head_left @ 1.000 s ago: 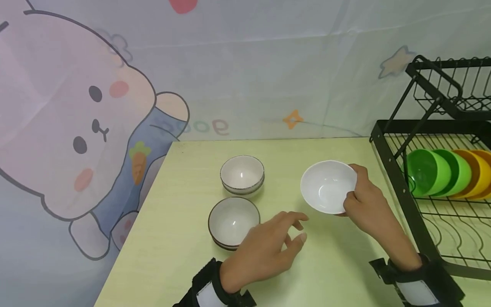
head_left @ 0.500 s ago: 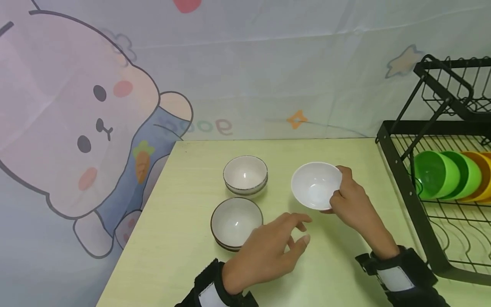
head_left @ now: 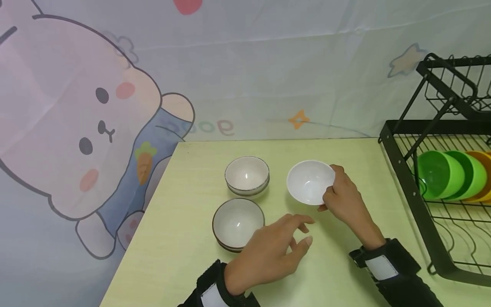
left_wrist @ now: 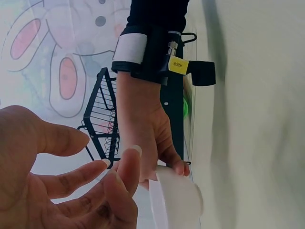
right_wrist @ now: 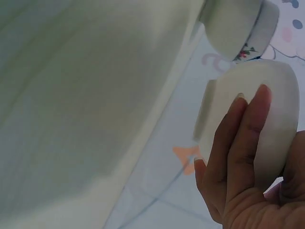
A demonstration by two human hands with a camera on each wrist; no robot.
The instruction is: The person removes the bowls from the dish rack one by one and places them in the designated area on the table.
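Note:
A plain white bowl (head_left: 308, 183) is held by its right rim in my right hand (head_left: 347, 198), thumb at the near side and fingers underneath. The right wrist view shows those fingers spread along the outside of the bowl (right_wrist: 248, 105), which is tilted and off the table. My left hand (head_left: 274, 247) hovers with loosely bent fingers, holding nothing, just right of a stack of dark-rimmed bowls (head_left: 238, 221). Behind that stands another stack of bowls (head_left: 247, 175). In the left wrist view, my left hand's fingers (left_wrist: 81, 179) are apart from the white bowl.
At the right stands a black two-tier dish rack (head_left: 414, 192). Green bowls (head_left: 437, 175) and yellow bowls (head_left: 481, 164) lean on its lower tier. The pale yellow table (head_left: 172, 238) ends at a wall cloth (head_left: 245, 76) printed with cartoon figures.
My right hand has carried the white bowl leftward, away from the rack and toward the stacks. The left hand stays nearly in place. The head view has shifted slightly.

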